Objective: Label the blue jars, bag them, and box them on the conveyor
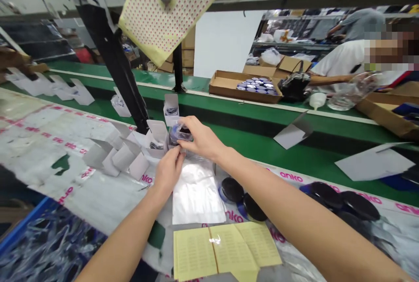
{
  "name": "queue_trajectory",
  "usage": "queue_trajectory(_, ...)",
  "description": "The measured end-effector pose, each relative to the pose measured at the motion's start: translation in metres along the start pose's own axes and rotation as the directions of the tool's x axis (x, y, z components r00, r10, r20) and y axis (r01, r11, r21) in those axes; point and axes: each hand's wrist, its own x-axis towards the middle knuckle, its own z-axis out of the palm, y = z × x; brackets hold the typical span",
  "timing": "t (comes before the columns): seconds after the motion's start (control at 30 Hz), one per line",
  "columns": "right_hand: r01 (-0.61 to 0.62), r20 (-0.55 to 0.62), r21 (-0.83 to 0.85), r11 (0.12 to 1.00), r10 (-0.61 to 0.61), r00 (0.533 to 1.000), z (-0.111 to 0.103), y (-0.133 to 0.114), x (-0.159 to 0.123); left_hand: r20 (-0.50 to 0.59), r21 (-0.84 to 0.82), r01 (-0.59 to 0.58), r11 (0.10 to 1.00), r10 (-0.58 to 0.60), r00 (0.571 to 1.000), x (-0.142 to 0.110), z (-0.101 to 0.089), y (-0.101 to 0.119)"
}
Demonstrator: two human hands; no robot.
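yellow leaflets point(225, 249) on green conveyor point(294, 155), left hand point(168, 170) and right hand point(203, 138) gripping bagged jar point(178, 134)

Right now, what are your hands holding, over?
Left hand, right hand both on round blue-and-black item in clear plastic; small white cardboard box just behind.

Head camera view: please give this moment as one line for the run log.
right hand: holds plastic-wrapped round container | left hand: fingers at its lower edge | nearby: clear bag, open white carton
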Motion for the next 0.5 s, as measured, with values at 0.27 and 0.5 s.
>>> queue_trajectory(0.27, 0.034, 0.211, -0.3, 0.953, 0.032, 0.977, 0.002, -0.016, 0.006, -0.057, -0.148, -0.056, 0.987, 0.047, 0.997, -0.006, -0.001, -0.006)
queue_trajectory(0.5, -0.047, 0.272, -0.354, 0.934, 0.151, 0.95, 0.019, -0.022, -0.005, -0.116, -0.243, 0.136, 0.96, -0.168, 0.979, -0.004, -0.012, -0.021)
